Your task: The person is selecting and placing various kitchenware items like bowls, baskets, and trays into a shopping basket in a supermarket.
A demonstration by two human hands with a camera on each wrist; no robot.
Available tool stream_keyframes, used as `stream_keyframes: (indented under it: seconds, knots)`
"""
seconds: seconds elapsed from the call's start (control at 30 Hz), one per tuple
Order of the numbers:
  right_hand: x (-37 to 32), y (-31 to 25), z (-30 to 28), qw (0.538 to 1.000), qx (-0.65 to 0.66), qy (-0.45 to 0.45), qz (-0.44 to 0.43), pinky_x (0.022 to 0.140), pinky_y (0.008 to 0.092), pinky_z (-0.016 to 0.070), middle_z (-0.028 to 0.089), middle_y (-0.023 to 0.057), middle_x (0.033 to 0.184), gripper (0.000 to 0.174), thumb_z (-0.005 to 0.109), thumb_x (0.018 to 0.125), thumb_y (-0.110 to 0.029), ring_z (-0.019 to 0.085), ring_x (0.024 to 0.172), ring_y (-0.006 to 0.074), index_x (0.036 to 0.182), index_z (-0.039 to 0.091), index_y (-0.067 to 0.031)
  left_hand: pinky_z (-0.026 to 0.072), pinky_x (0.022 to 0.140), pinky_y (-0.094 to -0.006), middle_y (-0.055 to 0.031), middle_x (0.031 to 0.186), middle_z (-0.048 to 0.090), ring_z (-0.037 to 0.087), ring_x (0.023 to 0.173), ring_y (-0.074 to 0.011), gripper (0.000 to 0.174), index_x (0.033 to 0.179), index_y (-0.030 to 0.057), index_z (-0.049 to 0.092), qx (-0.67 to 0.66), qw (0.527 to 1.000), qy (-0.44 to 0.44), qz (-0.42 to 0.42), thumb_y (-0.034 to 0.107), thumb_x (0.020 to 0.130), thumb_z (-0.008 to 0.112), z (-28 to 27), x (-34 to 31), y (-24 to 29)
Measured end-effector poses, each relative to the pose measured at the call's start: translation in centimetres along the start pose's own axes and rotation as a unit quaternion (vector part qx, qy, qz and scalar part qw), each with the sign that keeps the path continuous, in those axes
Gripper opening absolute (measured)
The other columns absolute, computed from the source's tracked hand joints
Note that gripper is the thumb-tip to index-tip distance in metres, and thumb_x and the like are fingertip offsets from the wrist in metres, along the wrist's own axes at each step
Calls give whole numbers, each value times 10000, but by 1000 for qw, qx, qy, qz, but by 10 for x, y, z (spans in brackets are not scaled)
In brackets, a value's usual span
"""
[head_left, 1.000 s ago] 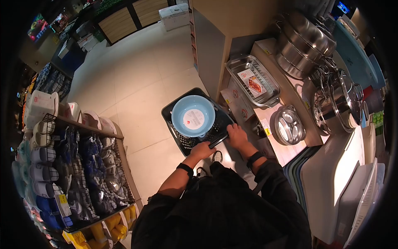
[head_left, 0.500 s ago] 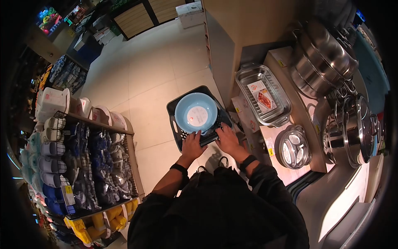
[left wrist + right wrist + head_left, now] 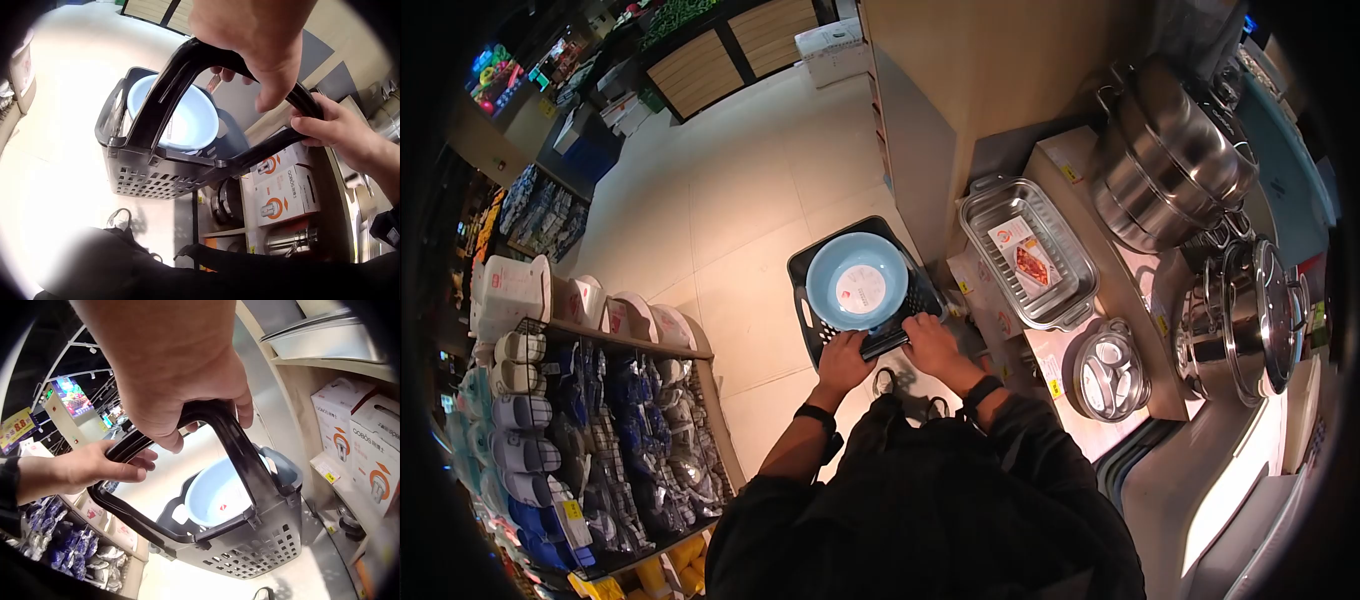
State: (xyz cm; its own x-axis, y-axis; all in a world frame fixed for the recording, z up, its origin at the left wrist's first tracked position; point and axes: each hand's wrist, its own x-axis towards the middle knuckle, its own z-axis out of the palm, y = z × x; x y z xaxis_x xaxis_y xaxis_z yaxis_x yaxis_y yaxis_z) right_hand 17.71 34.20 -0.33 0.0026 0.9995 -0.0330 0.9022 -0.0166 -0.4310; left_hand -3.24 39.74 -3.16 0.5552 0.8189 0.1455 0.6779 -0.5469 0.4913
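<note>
In the head view a black plastic shopping basket [image 3: 800,265] is in front of me, with a light blue basin [image 3: 830,280] sitting in it. The basin bears a round white label [image 3: 861,290]. My left hand [image 3: 845,362] grips the left end of the raised black handle [image 3: 886,343]. At its other end my right hand [image 3: 937,345] holds on, fingers curled over the bar. The left wrist view shows the handle standing upright above the basket's perforated wall [image 3: 150,178]. Thumbs hook under the bar in the wrist views.
On the right, shelves hold a glass baking dish [image 3: 1030,255], a round divided metal tray [image 3: 1112,370] and a steel steamer pot [image 3: 1165,165]. Boxed goods [image 3: 375,447] stand lower down. A slipper rack [image 3: 710,400] lines the left, with tiled floor [image 3: 740,210] between.
Half a second ago the fingers of both hands lay forward over the handle; now they wrap it, with the bar showing between them. The shelf goods sit slightly lower in view.
</note>
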Motion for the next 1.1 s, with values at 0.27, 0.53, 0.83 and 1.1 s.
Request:
stream_keyframes:
  seconds: [0.27, 0.53, 0.83, 1.1]
  knots:
    - [40, -1, 9, 999, 21, 41, 21, 865, 489, 477, 507, 148, 1145, 422, 705, 759, -185, 516, 1095, 365, 1120, 505, -94, 551, 756, -437, -112, 897, 718, 693, 839, -321, 421, 1132, 203, 659, 14, 979, -165, -121, 409, 767, 695, -8, 45, -21]
    - [18, -12, -4, 989, 37, 55, 129, 957, 487, 453, 405, 222, 1409, 745, 678, 826, -263, 485, 1210, 416, 1443, 310, -69, 538, 785, -454, -137, 944, 714, 686, 905, -334, 446, 1163, 180, 631, -19, 962, -249, -114, 455, 811, 649, -19, 78, -40]
    - [-127, -3, -51, 935, 66, 145, 318, 918, 445, 475, 578, 189, 1240, 564, 582, 918, -338, 570, 1114, 376, 1385, 422, -67, 451, 963, -449, -222, 1205, 608, 572, 1130, -377, 619, 1289, 8, 528, -102, 970, -207, 75, 401, 835, 679, -37, 110, -19]
    - [-230, 16, -94, 742, 67, 490, 452, 769, 365, 535, 686, 149, 1002, 291, 607, 927, -220, 675, 876, 297, 1152, 626, -37, 405, 1023, -421, -244, 1283, 554, 519, 1204, -386, 563, 1309, -31, 507, -273, 905, -259, 199, 332, 901, 643, -14, 124, 154]
